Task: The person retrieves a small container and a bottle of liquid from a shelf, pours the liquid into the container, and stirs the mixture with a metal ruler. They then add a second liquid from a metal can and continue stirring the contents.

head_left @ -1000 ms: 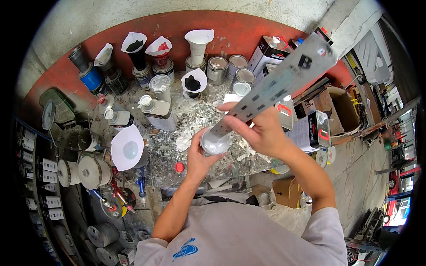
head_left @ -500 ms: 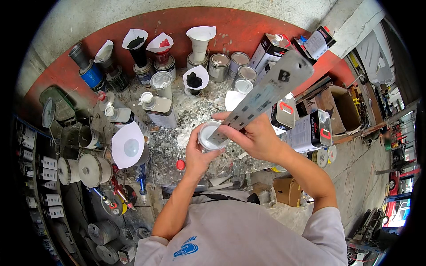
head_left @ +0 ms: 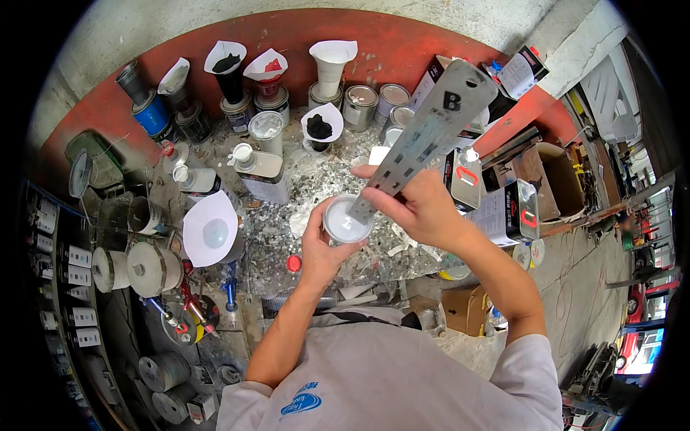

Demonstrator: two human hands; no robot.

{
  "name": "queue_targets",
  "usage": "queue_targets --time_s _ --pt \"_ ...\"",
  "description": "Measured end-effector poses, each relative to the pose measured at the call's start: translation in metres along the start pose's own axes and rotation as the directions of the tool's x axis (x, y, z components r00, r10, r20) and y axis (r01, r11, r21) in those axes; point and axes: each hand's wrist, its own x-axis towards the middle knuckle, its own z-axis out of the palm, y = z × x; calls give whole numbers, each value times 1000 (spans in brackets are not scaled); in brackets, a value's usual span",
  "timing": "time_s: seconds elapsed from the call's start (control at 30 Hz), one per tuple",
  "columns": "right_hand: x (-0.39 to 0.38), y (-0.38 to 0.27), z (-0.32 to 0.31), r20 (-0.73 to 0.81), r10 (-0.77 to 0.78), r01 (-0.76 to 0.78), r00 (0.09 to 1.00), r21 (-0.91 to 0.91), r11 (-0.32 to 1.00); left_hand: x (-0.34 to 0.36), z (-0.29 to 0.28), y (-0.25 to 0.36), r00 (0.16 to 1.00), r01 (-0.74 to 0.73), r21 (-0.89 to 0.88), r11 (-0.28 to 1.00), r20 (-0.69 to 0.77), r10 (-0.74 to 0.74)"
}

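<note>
My left hand is closed around a small clear cup of pale grey-white liquid, fingers and thumb on opposite sides of it. My right hand pinches a long metal mixing ruler with dark marks along its face. The ruler slants up to the right, its lower end inside the cup near the right side. How deep its tip goes into the liquid I cannot tell. Just left of my left wrist, a red cap lies on the paint-spattered bench.
Paper strainers in cups, such as a black-stained one, and paint tins line the back. A capped metal can and a cup under white paper stand left. Solvent cans are right. Spray guns hang at the left front.
The ruler's lower end has shifted to the right within the cup, and its upper end has swung slightly left. My left hand keeps its grip on the cup.
</note>
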Motion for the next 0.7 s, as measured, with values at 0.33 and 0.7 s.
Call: queue_targets --time_s 0.33,0.7 --pt "14 -29 -9 -80 12 -4 997 100 995 -3 -6 -5 1000 12 34 999 -6 -12" --pt "3 -9 10 -1 38 -38 999 73 997 -1 -6 5 999 -31 -16 999 -29 31"
